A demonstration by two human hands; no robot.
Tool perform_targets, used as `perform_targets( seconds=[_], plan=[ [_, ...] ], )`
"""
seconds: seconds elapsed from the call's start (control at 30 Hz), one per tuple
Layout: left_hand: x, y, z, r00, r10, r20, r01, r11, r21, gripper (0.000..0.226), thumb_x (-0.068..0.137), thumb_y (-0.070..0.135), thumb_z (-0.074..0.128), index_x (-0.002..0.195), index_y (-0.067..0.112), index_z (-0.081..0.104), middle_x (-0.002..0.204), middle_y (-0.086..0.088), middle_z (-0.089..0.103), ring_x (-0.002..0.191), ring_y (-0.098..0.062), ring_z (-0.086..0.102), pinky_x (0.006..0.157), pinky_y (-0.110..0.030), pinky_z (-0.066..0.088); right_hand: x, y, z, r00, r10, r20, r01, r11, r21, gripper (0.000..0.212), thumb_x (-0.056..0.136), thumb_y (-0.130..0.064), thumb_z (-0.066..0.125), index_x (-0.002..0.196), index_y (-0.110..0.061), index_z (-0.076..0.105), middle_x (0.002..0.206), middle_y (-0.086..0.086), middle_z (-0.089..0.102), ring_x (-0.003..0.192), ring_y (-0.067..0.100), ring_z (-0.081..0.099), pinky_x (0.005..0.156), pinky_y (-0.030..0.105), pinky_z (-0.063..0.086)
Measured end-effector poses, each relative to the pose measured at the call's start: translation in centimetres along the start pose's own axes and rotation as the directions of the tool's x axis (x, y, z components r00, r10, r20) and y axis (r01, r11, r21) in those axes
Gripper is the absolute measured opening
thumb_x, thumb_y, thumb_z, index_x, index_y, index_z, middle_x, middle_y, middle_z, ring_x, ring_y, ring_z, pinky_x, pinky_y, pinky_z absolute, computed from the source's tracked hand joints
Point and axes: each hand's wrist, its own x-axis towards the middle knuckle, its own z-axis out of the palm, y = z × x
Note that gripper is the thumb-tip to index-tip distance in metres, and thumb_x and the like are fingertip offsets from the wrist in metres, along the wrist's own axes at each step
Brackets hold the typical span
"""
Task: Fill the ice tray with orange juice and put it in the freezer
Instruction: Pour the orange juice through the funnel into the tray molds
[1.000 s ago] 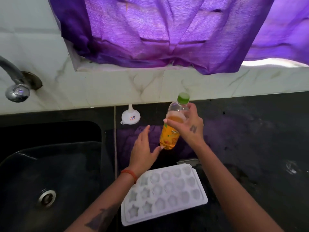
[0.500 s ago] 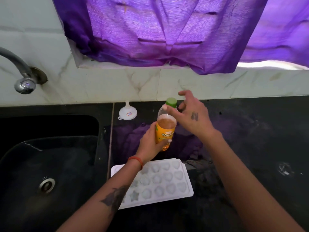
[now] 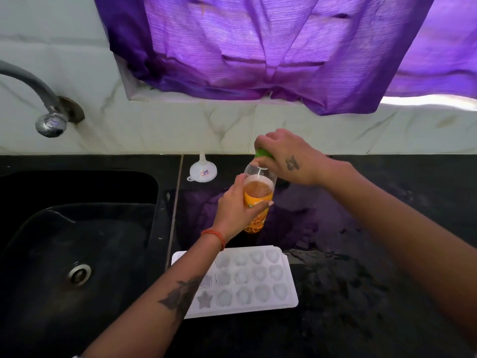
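Observation:
A clear plastic bottle of orange juice point(image 3: 259, 192) with an orange label stands upright above the black counter. My left hand point(image 3: 233, 211) wraps around its middle. My right hand point(image 3: 282, 156) is closed over its green cap point(image 3: 262, 152), which mostly hides under the fingers. The white ice tray point(image 3: 258, 277) lies flat on the counter just in front of the bottle, its shaped cups dry; my left forearm covers its left part.
A small white funnel point(image 3: 202, 171) lies against the backsplash left of the bottle. A black sink point(image 3: 77, 244) with a metal tap point(image 3: 49, 117) fills the left. A purple curtain point(image 3: 258, 47) hangs above the counter.
The bottle passed from my right hand to my left hand, which now grips its body. My right hand rose from the bottle's side and closed on the green cap.

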Motion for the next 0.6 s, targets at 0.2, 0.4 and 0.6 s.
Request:
perform_targets(
  seconds=[0.2,0.4,0.6],
  plan=[
    [0.1,0.3,-0.3,0.998,0.005,0.056,-0.004,1.0,-0.025,0.071,0.068,0.047,0.078,0.125,0.025,0.042,0.117,0.003,0.062,0.106,-0.017,0.06,0.088,-0.037,0.051,0.2,1.0,-2.3,0.987,-0.037,0.156,0.033,0.999,0.026,0.036,0.092,-0.037,0.055,0.121,-0.016,0.055,0.108,0.007,0.06,0.097,0.021,0.054,0.085,0.032,0.045],
    [0.4,1.0,0.1,0.997,0.016,0.077,-0.011,0.998,-0.061,0.07,0.066,0.047,0.08,0.122,0.027,0.044,0.114,0.003,0.063,0.103,-0.017,0.061,0.087,-0.042,0.053,0.2,0.5,-2.5,0.984,0.108,0.144,-0.09,0.988,-0.123,0.045,0.094,-0.045,0.049,0.109,-0.005,0.061,0.093,0.011,0.061,0.081,0.023,0.056,0.072,0.032,0.046],
    [0.4,0.8,0.4,0.993,-0.007,0.114,0.018,0.995,-0.097,0.07,0.066,0.045,0.08,0.123,0.026,0.043,0.114,0.002,0.064,0.103,-0.019,0.062,0.087,-0.043,0.054,-0.5,0.4,-2.2,0.99,-0.054,0.129,0.074,0.985,-0.153,0.032,0.096,-0.028,0.051,0.123,-0.012,0.057,0.108,0.009,0.058,0.085,0.017,0.05,0.073,0.024,0.038]
  ],
)
